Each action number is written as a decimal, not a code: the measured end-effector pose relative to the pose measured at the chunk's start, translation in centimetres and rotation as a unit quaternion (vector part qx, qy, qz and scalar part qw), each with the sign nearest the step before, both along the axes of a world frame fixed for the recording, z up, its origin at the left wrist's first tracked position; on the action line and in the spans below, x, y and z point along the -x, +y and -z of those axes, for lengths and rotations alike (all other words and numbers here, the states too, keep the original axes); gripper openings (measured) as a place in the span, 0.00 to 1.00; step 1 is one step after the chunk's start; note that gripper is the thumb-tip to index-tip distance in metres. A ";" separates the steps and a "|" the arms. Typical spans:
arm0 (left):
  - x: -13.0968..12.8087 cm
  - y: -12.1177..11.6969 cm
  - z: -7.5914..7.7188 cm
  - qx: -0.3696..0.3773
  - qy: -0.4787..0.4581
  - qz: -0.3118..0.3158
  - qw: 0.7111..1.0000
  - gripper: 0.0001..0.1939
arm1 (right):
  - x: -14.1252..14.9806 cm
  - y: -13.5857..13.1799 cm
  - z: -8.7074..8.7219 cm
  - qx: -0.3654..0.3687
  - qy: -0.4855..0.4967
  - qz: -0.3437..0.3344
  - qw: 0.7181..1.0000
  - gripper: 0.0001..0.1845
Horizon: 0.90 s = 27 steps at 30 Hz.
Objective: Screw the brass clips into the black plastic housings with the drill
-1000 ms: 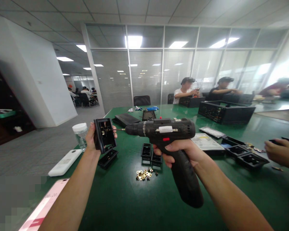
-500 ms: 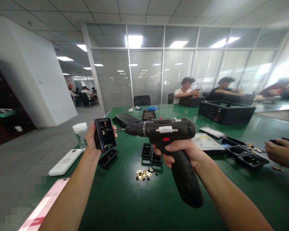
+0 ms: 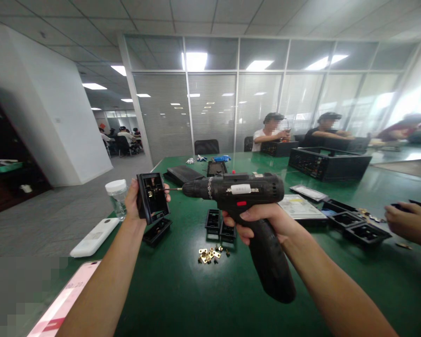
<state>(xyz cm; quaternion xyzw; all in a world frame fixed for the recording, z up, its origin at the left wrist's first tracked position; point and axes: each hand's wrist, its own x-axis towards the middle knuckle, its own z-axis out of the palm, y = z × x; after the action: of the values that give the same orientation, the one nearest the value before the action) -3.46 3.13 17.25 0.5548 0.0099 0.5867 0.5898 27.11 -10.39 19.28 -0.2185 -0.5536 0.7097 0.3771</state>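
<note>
My left hand (image 3: 134,199) grips a black rectangular plastic housing (image 3: 156,206), held up with its open side facing right; small brass pieces show inside. My right hand (image 3: 256,219) is wrapped round the grip of a black cordless drill (image 3: 247,187) with a red switch. The drill's long thin bit points left and reaches into the housing; its tip is hard to make out there. Below the held housing lies another black housing (image 3: 157,231). Two more housings (image 3: 213,220) stand under the drill. In front of them is a pile of brass plates and small screws (image 3: 209,255).
On the left edge are a clear jar with a white lid (image 3: 116,196), a white power bank (image 3: 94,237) and a phone (image 3: 68,299). Black housings (image 3: 366,232) and a co-worker's hand (image 3: 409,220) are on the right. A black case (image 3: 330,164) stands farther back, near two seated people.
Almost nothing differs. The drill and the housing keep nearly the same pose, with the bit still reaching into the housing.
</note>
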 end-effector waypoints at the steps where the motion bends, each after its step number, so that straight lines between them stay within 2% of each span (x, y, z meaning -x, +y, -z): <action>1: 0.0 0.0 0.0 -0.005 0.000 0.003 1.000 0.25 | 0.0 0.1 0.0 -0.001 0.003 0.001 1.000 0.18; 6: -0.1 -0.1 -0.1 -0.019 0.003 0.015 1.000 0.25 | 0.1 0.2 0.1 -0.001 0.004 0.004 1.000 0.19; 20: 0.1 -0.1 0.0 0.016 0.000 0.010 1.000 0.24 | 0.1 0.0 0.1 -0.010 -0.005 0.019 1.000 0.15; 27: -0.1 -0.3 -0.1 0.024 0.002 -0.020 1.000 0.24 | 0.1 0.0 0.1 -0.014 -0.010 0.021 1.000 0.17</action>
<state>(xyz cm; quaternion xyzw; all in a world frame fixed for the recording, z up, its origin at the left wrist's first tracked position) -3.38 2.84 17.38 0.5412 0.0362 0.5969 0.5912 27.03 -10.36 19.22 -0.2315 -0.5630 0.6914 0.3891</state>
